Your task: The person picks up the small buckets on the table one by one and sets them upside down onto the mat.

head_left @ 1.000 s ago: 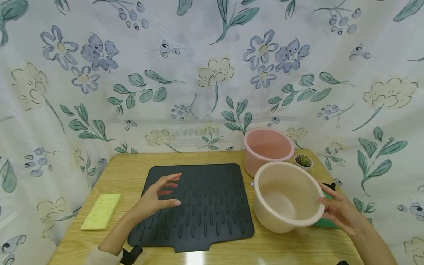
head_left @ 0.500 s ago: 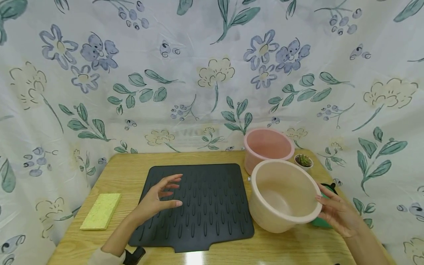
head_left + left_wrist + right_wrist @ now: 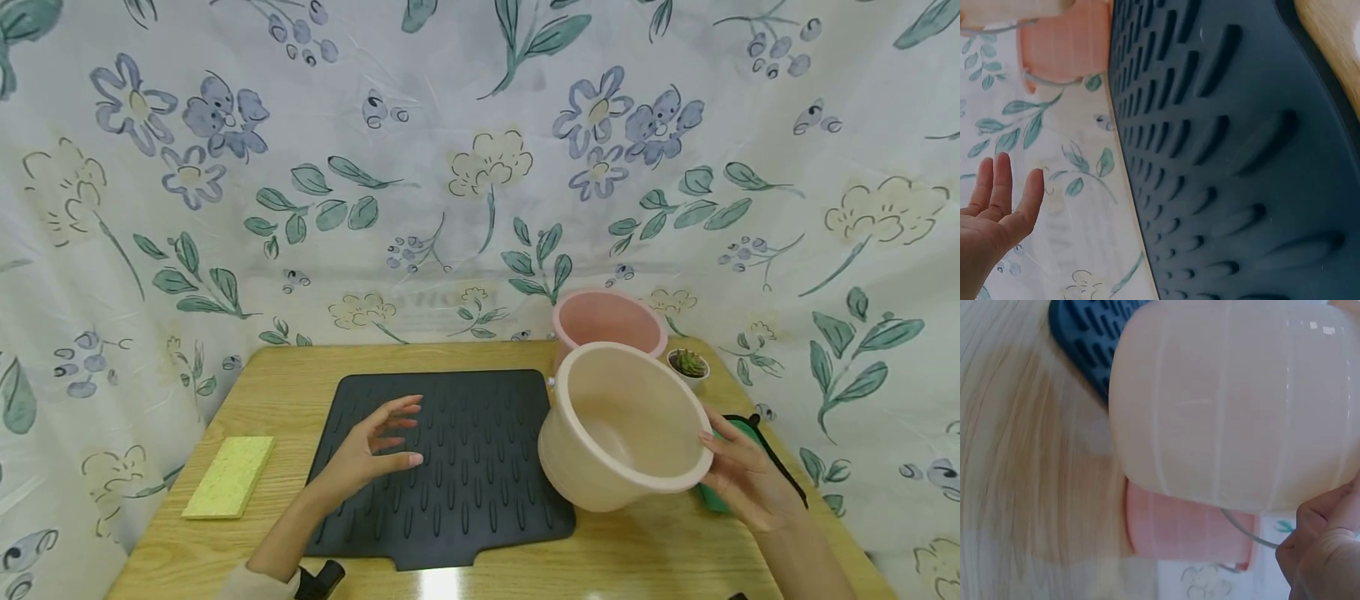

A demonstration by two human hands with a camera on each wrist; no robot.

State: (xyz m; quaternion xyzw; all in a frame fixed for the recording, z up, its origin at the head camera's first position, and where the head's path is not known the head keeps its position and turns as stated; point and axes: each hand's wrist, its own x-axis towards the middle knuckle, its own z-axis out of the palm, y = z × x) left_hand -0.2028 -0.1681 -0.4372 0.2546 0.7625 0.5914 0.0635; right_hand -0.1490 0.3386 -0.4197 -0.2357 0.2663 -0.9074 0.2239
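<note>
My right hand grips the right rim of a cream plastic bucket, which tilts to the left and overlaps the right edge of a black ridged mat in the head view. In the right wrist view the ribbed side of the bucket fills much of the picture, above the wood, with a thin wire handle below it. My left hand hovers over the mat's left half, fingers spread and thumb apart, holding nothing. The left wrist view shows that hand with nothing between its fingers.
Behind the cream bucket stands a pink bucket. A small potted succulent and a green item with black edging lie to the right. A yellow sponge-like slab rests at left on the wooden table. A floral curtain hangs behind.
The cream bucket has risen and shifted left toward the mat with my right hand, uncovering more of the green item. My left hand has moved slightly right.
</note>
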